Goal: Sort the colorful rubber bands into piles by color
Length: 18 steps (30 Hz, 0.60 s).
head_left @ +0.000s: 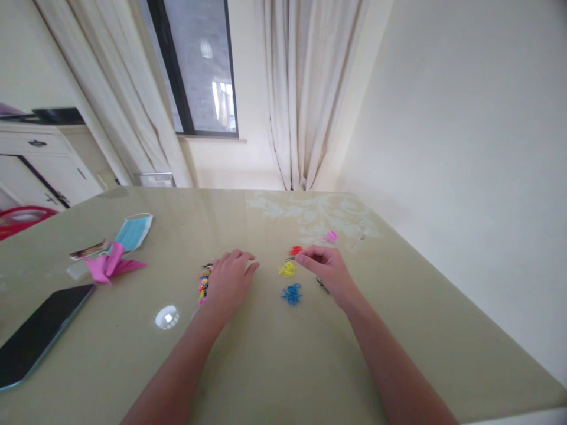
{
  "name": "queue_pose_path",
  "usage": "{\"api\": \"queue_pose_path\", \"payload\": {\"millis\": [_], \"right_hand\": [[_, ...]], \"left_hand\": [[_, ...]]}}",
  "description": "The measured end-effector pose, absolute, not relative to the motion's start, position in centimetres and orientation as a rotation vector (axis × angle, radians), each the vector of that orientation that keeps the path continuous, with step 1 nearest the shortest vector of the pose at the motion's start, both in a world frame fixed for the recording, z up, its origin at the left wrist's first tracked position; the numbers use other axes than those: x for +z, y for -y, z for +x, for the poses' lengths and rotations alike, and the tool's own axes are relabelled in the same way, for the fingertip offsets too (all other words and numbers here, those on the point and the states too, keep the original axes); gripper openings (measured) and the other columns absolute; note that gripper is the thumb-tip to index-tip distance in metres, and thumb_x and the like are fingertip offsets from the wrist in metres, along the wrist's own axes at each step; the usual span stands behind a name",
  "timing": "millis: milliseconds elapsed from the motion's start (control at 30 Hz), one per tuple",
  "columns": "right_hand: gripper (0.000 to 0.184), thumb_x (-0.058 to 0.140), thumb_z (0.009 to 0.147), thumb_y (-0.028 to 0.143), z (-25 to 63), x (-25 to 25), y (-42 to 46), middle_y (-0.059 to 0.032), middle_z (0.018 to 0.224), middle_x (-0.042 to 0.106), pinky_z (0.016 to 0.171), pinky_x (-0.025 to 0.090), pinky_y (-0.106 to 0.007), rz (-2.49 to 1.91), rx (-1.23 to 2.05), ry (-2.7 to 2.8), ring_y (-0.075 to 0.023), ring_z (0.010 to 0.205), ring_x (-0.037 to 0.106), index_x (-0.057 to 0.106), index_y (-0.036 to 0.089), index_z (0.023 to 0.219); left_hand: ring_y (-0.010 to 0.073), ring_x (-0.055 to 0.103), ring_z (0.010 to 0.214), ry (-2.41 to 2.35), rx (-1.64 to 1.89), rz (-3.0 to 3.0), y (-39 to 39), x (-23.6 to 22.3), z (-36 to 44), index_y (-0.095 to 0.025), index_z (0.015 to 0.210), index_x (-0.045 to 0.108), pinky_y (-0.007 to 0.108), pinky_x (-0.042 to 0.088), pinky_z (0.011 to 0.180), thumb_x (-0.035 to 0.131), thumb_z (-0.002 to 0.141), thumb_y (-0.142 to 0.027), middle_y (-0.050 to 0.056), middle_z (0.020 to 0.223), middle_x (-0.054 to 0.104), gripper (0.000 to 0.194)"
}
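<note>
Coloured bands [204, 283], in a mixed heap, lie left of the frame's centre, partly covered by the left hand [229, 280]. That hand is loosely spread, thumb apart from the fingers, with nothing visible in its grasp. The right hand [330, 268], right of centre, is narrow, thumb and forefinger drawn close together; a dark loop [290, 259] shows at their tips, but whether it is held or lying on the table [443, 330] cannot be determined. Progress is judged partial: a red pile [295, 250], a yellow pile [287, 270] and a blue pile [292, 294] stand separated by colour near the centre, with dark pieces [322, 285] beneath the right hand and a pink piece [332, 236] beyond it. The mixed heap appears to remain unsorted; its full extent is hidden. Open tabletop lies between the hands and across the lower centre. Towards the right of the frame, free surface runs to the slanting table edge, well apart from the piles. Room at left is restricted by the phone [46, 324], pink folded paper [113, 264] and blue mask [135, 233].
</note>
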State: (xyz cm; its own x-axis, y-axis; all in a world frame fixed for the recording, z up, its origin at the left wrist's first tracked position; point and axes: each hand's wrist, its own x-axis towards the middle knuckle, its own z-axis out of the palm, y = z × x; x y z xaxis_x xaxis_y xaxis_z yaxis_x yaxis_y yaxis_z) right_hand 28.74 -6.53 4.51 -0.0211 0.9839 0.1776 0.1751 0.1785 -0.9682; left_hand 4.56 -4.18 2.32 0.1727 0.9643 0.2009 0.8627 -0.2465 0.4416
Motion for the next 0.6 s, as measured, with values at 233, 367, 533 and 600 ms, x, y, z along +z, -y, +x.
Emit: {"api": "queue_pose_path", "payload": {"millis": [233, 367, 533, 600], "right_hand": [[0.026, 0.079, 0.081, 0.047, 30.0, 6.3, 7.4, -0.0026, 0.073, 0.071, 0.065, 0.047, -0.029, -1.187, 0.963, 1.400, -0.0167, 0.069, 0.061, 0.080, 0.020, 0.078], [0.034, 0.077, 0.081, 0.051, 31.8, 6.2, 7.0, -0.0010, 0.066, 0.063, 0.056, 0.037, -0.027, -1.315, 0.948, 1.594, -0.0136, 0.060, 0.050, 0.078, 0.017, 0.079], [0.034, 0.073, 0.082, 0.047, 35.1, 5.9, 6.7, 0.0013, 0.061, 0.057, 0.057, 0.034, -0.027, -1.545, 0.946, 1.884, -0.0131, 0.059, 0.048, 0.070, 0.016, 0.068], [0.037, 0.071, 0.082, 0.048, 36.1, 5.6, 6.6, 0.0014, 0.061, 0.056, 0.057, 0.034, -0.027, -1.641, 0.915, 1.941, -0.0136, 0.060, 0.048, 0.066, 0.016, 0.064]], "left_hand": [[0.0402, 0.062, 0.118, -2.078, 0.131, 2.391, 4.0, 1.6, 3.6, -0.015, 0.114, 0.073, 0.052, 0.049, 0.096, 0.049, 0.101, -0.029, 0.020, 0.121, 0.069, 0.030], [0.0353, 0.064, 0.116, -2.059, 0.150, 2.392, 3.7, 1.7, 3.5, -0.018, 0.114, 0.073, 0.048, 0.048, 0.099, 0.049, 0.101, -0.027, 0.015, 0.120, 0.071, 0.029], [0.0319, 0.066, 0.114, -2.071, 0.180, 2.349, 3.2, 1.5, 3.5, -0.020, 0.107, 0.073, 0.046, 0.047, 0.099, 0.049, 0.102, -0.027, 0.011, 0.114, 0.073, 0.025], [0.0314, 0.066, 0.115, -2.081, 0.217, 2.319, 2.9, 1.3, 3.4, -0.020, 0.114, 0.071, 0.045, 0.048, 0.098, 0.050, 0.102, -0.027, 0.011, 0.116, 0.074, 0.026]]}}
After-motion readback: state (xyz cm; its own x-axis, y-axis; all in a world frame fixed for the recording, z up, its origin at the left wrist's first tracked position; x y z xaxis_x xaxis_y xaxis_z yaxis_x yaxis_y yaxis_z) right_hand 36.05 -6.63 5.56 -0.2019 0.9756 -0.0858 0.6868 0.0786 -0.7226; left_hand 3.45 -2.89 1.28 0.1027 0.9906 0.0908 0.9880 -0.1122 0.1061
